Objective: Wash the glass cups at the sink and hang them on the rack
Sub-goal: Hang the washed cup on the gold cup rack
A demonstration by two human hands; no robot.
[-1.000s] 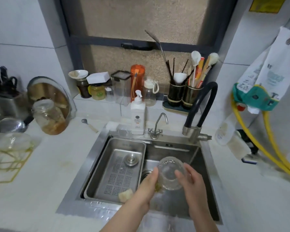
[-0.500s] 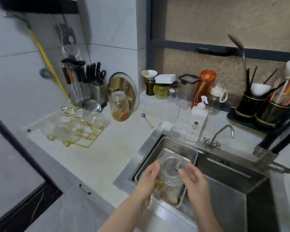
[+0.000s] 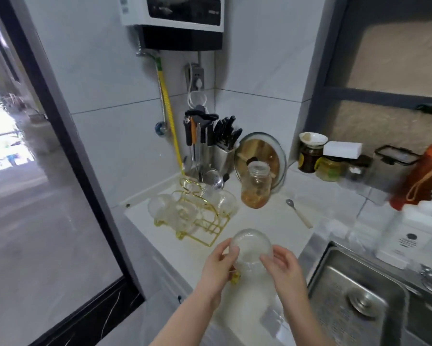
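Both hands raised over white bench [image 3: 160, 216], forearms reaching up from lower frame edge. Left hand [image 3: 218, 267] grips glass cup [image 3: 251, 248] on its left side, fingers curled round wall, thumb near top. Right hand [image 3: 283, 267] holds cup's right side, fingertips on glass. Cup tilted, rounded base facing camera, just in front of gold rack [image 3: 205, 221], not touching it. Other glass cups [image 3: 160, 208] hang on rack. Sink [image 3: 354, 303] lies right of rack
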